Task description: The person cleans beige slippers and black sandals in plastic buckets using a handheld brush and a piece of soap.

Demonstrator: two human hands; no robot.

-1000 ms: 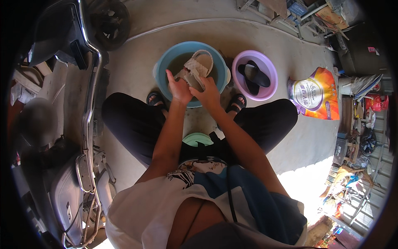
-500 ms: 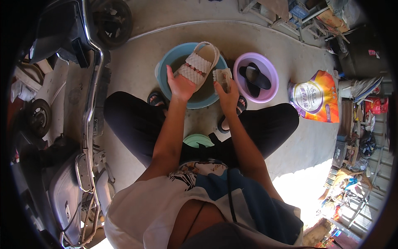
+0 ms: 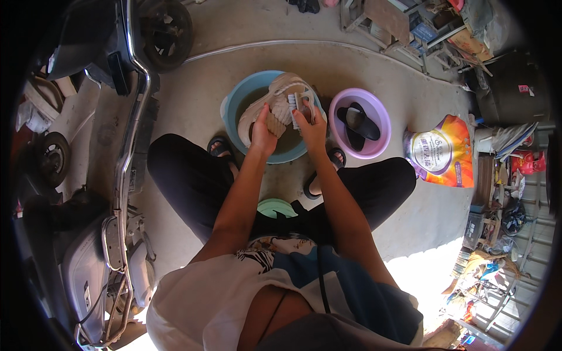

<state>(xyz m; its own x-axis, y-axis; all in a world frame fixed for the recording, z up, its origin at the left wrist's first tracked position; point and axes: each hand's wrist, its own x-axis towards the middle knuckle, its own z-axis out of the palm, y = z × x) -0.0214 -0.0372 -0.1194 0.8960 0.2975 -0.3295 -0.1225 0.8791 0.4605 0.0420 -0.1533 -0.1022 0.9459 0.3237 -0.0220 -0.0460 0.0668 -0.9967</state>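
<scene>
Tilting in the L hand (image 3: 264, 134), the sandal (image 3: 279, 106) now meets, or nearly meets, the brush (image 3: 305, 99), which was apart from it 0.5 s ago; both now share one work zone. Clock ref.: blue basin (image 3: 287, 157), 12 o'clock = away from the person. Sandal pos.: above basin, approx. centre. L hand, approx. 7 o'clock, grips sandal; R hand (image 3: 314, 130), approx. 4, clasps brush, bristles twd. 9. Exact bristle contact: hard to tell w/ overlap. Materials: sandal beige, straps woven-look; bristles white, short; lilac basin (image 3: 386, 130), approx. 3 o'clock, round, smooth, w/ black slippers (image 3: 365, 125).
</scene>
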